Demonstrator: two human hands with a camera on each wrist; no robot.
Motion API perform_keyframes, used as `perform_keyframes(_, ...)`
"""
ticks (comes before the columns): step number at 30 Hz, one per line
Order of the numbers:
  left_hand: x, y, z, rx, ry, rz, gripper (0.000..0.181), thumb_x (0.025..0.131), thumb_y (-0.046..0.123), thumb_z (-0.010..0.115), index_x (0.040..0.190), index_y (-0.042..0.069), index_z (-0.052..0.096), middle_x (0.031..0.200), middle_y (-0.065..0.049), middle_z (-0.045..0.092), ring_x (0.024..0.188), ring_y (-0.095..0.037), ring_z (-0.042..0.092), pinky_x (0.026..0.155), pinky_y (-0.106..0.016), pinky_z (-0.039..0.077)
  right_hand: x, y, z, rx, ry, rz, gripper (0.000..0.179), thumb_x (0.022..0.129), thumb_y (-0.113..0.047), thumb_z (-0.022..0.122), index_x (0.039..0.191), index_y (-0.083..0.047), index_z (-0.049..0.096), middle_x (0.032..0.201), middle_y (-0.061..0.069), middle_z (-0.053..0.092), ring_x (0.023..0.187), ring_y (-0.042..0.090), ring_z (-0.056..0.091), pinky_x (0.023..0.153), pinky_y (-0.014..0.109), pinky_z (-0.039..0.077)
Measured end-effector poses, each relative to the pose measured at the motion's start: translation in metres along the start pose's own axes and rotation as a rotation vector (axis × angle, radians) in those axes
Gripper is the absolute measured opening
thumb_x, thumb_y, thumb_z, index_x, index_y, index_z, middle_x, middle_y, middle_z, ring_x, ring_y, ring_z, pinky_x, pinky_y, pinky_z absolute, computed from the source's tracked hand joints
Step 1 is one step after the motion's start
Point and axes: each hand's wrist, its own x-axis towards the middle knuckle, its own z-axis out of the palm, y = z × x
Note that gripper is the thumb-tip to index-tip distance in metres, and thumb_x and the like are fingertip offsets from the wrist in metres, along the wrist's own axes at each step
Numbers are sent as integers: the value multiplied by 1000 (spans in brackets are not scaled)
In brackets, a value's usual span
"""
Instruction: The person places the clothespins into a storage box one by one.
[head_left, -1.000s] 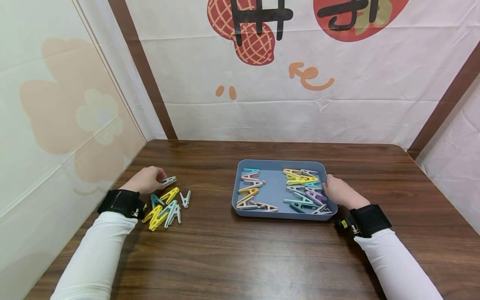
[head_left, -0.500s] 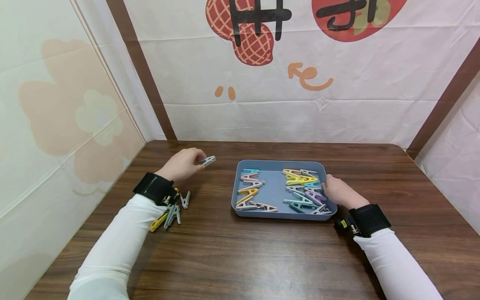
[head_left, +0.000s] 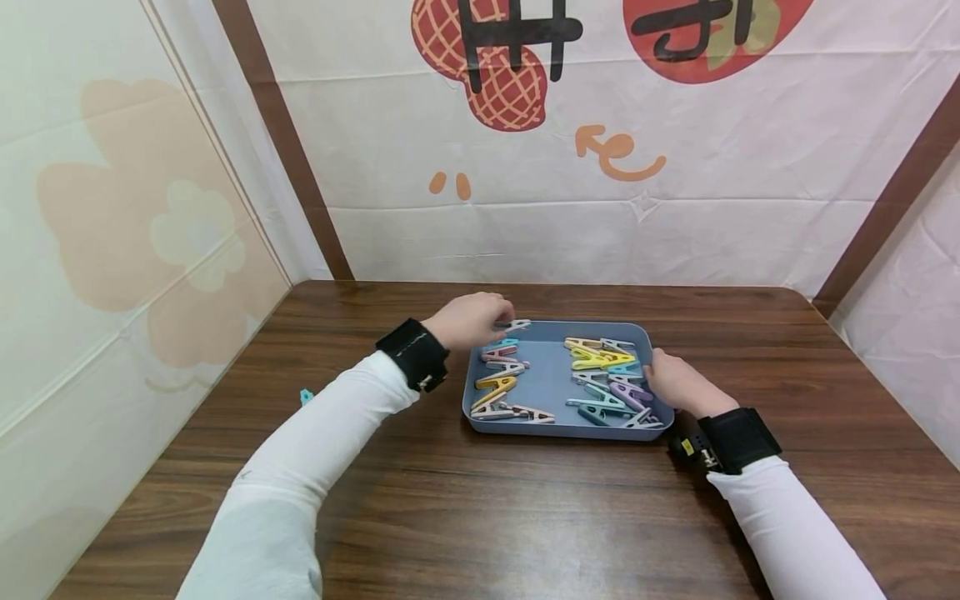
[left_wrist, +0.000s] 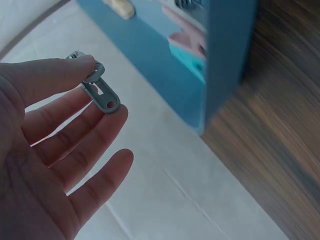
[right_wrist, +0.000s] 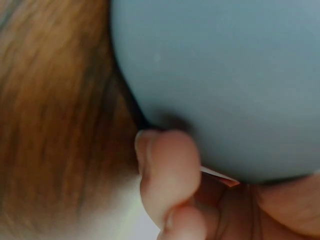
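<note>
My left hand (head_left: 467,320) is over the far left corner of the blue-grey tray (head_left: 542,379), pinching a grey clothespin (left_wrist: 106,97) between thumb and fingers. In the left wrist view the other fingers fan out below it, beside the tray wall (left_wrist: 229,55). Along the tray's left side lies a column of clothespins, among them a mustard-yellow clothespin (head_left: 497,387). Several more fill the right side, including a yellow clothespin (head_left: 592,360) and a purple clothespin (head_left: 632,393). My right hand (head_left: 684,383) grips the tray's right rim, its fingertips against the outer wall (right_wrist: 225,85).
A teal clothespin (head_left: 306,397) peeks out on the wooden table (head_left: 480,508) beside my left sleeve (head_left: 330,442), which hides the rest of the loose pile. Printed white cloth (head_left: 525,242) stands behind the table's far edge, and another panel (head_left: 112,333) on the left.
My left hand has lifted the grey clothespin from the pile at the left and carried it rightward to the tray's far left corner. The right hand and tray have stayed put.
</note>
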Motion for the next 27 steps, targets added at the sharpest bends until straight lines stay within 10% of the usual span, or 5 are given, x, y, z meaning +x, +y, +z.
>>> perform_keyframes(12, 40, 36, 17, 226, -167, 22, 17, 96, 7, 57, 110, 10, 67, 106, -3, 66, 98, -17, 61, 86, -31, 48, 0, -2, -1, 8, -10, 0, 48, 104, -10, 37, 135, 24, 23, 105, 30, 50, 78, 28, 56, 57, 35, 46)
perform_keyframes(27, 67, 37, 45, 401, -47, 60, 16, 98, 10, 56, 99, 12, 72, 85, -1, 69, 71, -14, 56, 69, -30, 49, 0, -1, -1, 19, -6, -5, 44, 104, -9, 37, 131, 23, 27, 97, 26, 51, 74, 27, 56, 56, 35, 45)
